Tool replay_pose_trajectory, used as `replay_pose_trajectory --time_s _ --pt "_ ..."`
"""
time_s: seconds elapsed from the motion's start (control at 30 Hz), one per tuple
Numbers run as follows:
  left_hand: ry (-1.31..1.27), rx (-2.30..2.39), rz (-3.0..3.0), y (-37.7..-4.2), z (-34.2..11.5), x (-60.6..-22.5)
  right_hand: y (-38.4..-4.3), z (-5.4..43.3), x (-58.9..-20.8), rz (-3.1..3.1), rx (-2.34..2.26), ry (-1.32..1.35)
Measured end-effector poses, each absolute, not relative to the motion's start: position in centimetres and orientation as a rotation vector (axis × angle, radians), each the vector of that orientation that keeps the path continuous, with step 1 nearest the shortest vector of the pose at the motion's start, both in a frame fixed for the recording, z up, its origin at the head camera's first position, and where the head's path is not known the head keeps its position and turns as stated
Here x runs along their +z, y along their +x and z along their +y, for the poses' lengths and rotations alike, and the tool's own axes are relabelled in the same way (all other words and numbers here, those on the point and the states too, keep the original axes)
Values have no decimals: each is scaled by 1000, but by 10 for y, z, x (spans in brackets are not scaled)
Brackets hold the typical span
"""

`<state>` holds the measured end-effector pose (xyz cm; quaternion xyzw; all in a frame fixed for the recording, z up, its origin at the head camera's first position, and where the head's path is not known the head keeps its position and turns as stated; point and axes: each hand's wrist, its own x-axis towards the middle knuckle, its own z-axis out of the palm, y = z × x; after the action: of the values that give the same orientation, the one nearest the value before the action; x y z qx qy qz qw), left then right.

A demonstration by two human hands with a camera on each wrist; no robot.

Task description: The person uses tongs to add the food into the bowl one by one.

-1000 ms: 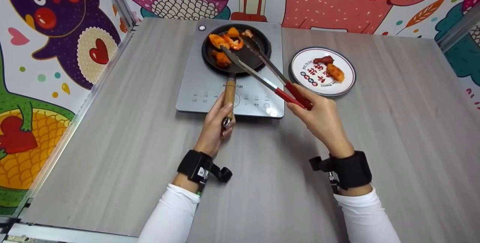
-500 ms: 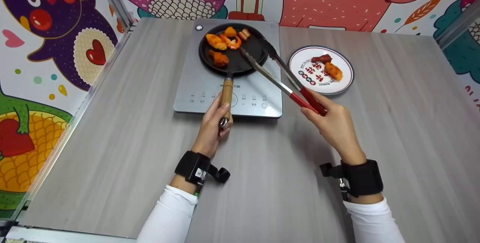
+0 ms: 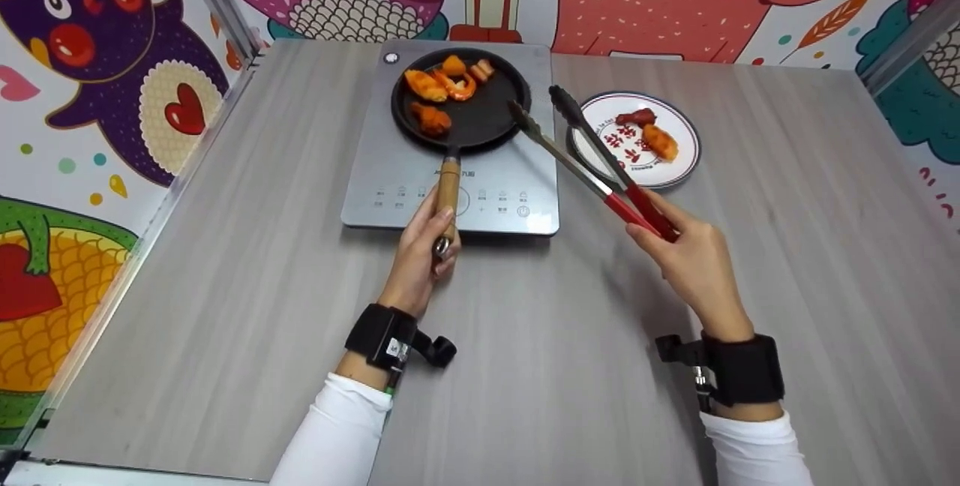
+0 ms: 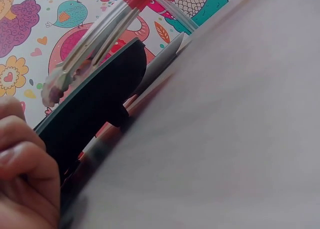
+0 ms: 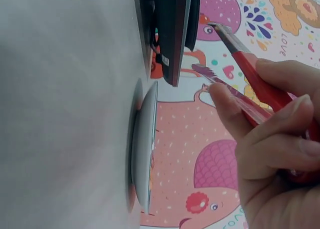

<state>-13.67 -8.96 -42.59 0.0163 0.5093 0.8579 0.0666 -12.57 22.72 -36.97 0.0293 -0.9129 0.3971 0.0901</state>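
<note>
My left hand grips the wooden handle of a black frying pan, which sits on a silver induction cooker. Several orange-brown food pieces lie in the pan's left and back part, a shrimp among them. In my right hand are red-handled metal tongs, their arms apart with no food between the tips. One tip is over the pan's right rim, the other between pan and plate. The right wrist view shows the fingers curled round the tongs' red handles.
To the cooker's right stands a white plate with a dark red drumstick-like piece and a golden piece on it. Cartoon-printed walls bound the grey table at the back and sides.
My right hand has drawn the tongs back rightward, away from the food in the pan, and their tips have left the pan's middle. My left hand keeps its hold on the pan handle.
</note>
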Motion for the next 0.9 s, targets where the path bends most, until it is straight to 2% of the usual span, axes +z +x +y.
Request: replay_pose_trajectory --time_s 0.9 --pt "67 2601 1503 -137 -89 -426 -119 269 -377 -2764 1077 -189"
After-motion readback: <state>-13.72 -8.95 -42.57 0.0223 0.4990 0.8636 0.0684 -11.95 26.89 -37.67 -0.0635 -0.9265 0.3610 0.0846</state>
